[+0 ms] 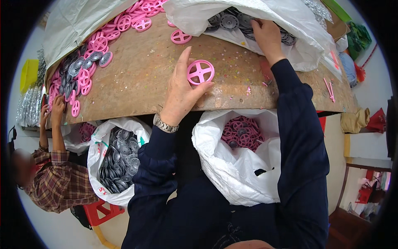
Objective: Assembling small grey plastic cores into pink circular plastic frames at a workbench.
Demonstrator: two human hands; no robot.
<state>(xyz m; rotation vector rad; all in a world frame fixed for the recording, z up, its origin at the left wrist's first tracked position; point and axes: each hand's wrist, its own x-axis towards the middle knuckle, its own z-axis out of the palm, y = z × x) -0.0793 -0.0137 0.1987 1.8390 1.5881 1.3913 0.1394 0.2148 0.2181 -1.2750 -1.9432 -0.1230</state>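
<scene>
Wheel (200, 72) in left hand (181, 92), thumb on rim, index spread: steady it. Right hand (268, 39) at grey discs (229, 22): cannot tell finger grip.

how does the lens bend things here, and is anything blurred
Head view: corners are black and the front edge of the table curves; head view: the co-worker's head is blurred, while the pink wheel in the left hand looks fairly crisp.

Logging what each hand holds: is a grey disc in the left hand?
No, the left hand holds a pink wheel with a cross inside.
</scene>
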